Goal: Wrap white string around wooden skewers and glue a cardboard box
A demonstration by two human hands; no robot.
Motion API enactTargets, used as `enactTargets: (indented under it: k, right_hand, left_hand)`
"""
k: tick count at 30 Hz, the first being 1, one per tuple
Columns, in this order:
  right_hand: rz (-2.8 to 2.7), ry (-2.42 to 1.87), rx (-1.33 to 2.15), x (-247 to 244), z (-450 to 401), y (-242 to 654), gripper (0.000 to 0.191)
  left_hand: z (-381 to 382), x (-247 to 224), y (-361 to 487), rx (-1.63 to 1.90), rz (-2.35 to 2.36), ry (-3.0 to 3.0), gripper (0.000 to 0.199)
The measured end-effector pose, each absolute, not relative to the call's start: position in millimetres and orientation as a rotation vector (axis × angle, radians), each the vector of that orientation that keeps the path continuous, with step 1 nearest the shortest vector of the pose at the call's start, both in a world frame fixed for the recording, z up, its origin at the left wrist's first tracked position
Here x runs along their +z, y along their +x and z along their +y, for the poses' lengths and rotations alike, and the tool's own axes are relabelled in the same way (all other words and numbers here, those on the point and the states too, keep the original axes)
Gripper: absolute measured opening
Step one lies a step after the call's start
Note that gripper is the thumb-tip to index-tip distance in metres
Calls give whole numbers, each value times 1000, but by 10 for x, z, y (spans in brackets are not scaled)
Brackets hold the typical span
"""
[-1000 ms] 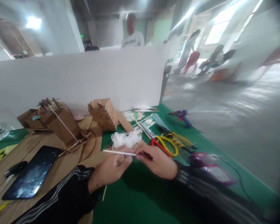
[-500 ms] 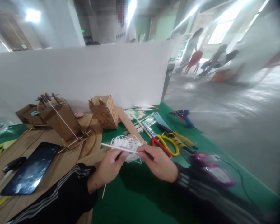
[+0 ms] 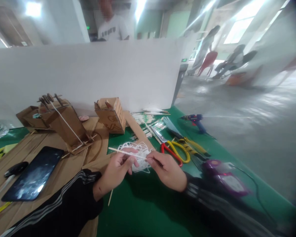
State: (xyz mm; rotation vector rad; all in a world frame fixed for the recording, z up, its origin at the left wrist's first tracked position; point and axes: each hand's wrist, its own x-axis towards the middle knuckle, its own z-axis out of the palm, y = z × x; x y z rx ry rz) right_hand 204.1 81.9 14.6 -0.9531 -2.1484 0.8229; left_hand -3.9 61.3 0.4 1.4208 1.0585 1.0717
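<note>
A thin pale wooden stick (image 3: pixel 114 150) slants between my two hands over the green table. My right hand (image 3: pixel 169 171) is closed, its thumb and forefinger pinching the stick's right end. Curled round the middle of the stick, my left hand (image 3: pixel 114 171) has its thumb a little below it, and the grip looks loose. A tangled heap of white string (image 3: pixel 143 149) lies right behind my fingers. Whether a strand of it runs to the stick, I cannot make out. Another thin stick (image 3: pixel 110 197) lies under my left wrist.
Scissors (image 3: pixel 179 151), pliers (image 3: pixel 194 148) and a glue gun (image 3: pixel 194 121) lie at the right, near a purple device (image 3: pixel 227 179) with a cable. Cardboard boxes (image 3: pixel 111 115) stand before a white partition (image 3: pixel 88 72). A phone (image 3: pixel 33 174) lies on cardboard at left. People are beyond.
My left thumb and fingers have loosened and shifted on the stick, spreading apart slightly. My right hand still pinches its end. The person behind the partition has moved left.
</note>
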Motion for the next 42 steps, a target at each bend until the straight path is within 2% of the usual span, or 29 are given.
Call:
enactTargets:
  k: [5,11,16,23,31,38,42]
  right_hand:
    - [-2150,-970,832,137,807,2057,27]
    - [-2141,-1027,864,124,804,2066,16]
    - [-2189,-970,766,130,820,2069,23]
    - [-2167,-1050,798,115,789,2070,16]
    - [-2181,-989,818,122,821,2086,30]
    - [-2178,-1038,858,170,782,2061,14]
    - [-2124,-987,850,197,790,2048,14]
  left_hand:
    - [629,20,-47,1111,1051,1355,24]
    - [618,20,-55,1106,1083,1372,22]
    - [610,21,-70,1131,1102,1389,22]
    - [617,29,-52,1136,1105,1359,23]
    - [630,-10,-82,1140,1090,1289,26]
    - [625,-8,-80,1132,1135,1351,27]
    - [593,21,-77,1069,1153,1472,26]
